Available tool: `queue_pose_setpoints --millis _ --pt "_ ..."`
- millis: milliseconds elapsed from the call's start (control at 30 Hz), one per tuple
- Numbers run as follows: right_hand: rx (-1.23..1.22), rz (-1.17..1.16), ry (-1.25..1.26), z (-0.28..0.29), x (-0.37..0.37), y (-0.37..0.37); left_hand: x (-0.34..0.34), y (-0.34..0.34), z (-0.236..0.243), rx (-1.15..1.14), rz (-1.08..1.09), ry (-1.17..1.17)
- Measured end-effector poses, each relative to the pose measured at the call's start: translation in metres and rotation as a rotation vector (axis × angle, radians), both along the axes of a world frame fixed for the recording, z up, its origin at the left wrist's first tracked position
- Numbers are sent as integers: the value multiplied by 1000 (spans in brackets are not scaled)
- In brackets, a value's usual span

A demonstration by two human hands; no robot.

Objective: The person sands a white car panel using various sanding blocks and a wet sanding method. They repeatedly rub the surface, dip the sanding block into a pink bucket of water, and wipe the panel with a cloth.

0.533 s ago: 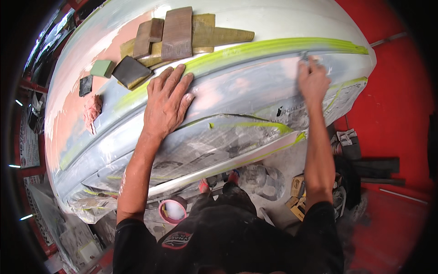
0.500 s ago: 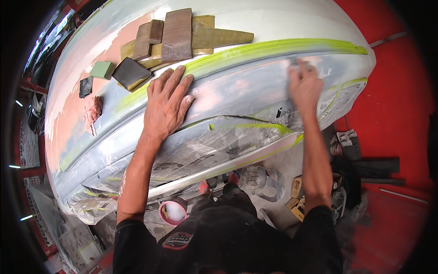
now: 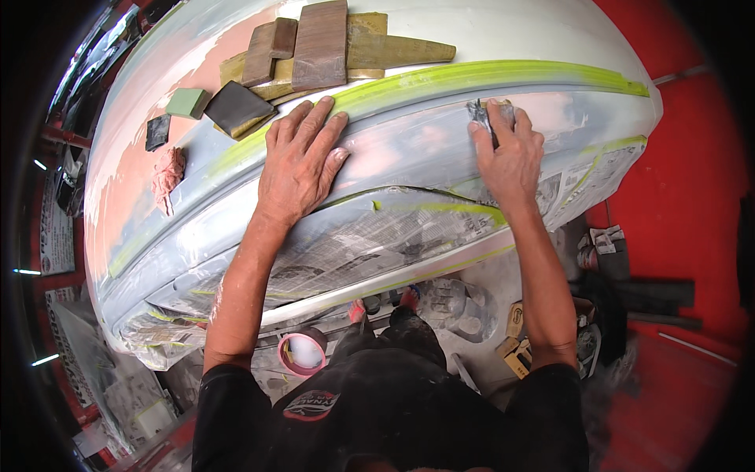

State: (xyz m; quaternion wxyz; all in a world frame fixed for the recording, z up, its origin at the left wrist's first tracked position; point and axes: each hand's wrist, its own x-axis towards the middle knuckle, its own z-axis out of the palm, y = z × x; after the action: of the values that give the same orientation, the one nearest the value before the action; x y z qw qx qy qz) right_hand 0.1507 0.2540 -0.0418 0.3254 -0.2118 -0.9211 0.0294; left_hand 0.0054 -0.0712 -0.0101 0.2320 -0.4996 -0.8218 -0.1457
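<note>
A vehicle body panel (image 3: pixel 401 149), patched in grey, white and pinkish filler, curves in front of me. My left hand (image 3: pixel 297 167) lies on it with fingers stretched out, fingertips at the yellow-green stripe (image 3: pixel 440 79). Farther right, my right hand (image 3: pixel 511 153) presses a folded piece of dark sandpaper (image 3: pixel 477 112) to the panel below that stripe, fingers bent over it. Beyond my left hand lie brown sanding blocks (image 3: pixel 320 46) on worn tan sandpaper strips (image 3: pixel 413 51). Left of them are a black pad (image 3: pixel 238 107), a green block (image 3: pixel 187 103), a small dark piece (image 3: pixel 157 132) and a crumpled pink cloth (image 3: pixel 167 177).
Newspaper masking (image 3: pixel 354 240) covers the lower opening of the body. Below stands a pink-rimmed bucket (image 3: pixel 302 353) with whitish contents, near my feet. Cardboard boxes (image 3: pixel 517 355) and dark items sit at the lower right, beside a red surface (image 3: pixel 668 173).
My right hand has slid left along the panel with the sandpaper, which now shows clearly. My left hand keeps its place on the panel. The whole view has shifted slightly.
</note>
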Motion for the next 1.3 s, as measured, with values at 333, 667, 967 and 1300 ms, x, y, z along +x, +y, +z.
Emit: queue_pose_setpoints --millis 333,667,967,1300 --pt "-22 -235 -19 -6 8 44 0 9 -2 -12 -17 -25" --pt "-88 -374 87 -13 5 109 1 7 -1 -42 -1 -18" --pt "72 -97 162 -23 15 85 -3 4 1 -5 -14 6" --pt "25 12 170 -32 30 7 2 -1 -2 -53 25 -16"
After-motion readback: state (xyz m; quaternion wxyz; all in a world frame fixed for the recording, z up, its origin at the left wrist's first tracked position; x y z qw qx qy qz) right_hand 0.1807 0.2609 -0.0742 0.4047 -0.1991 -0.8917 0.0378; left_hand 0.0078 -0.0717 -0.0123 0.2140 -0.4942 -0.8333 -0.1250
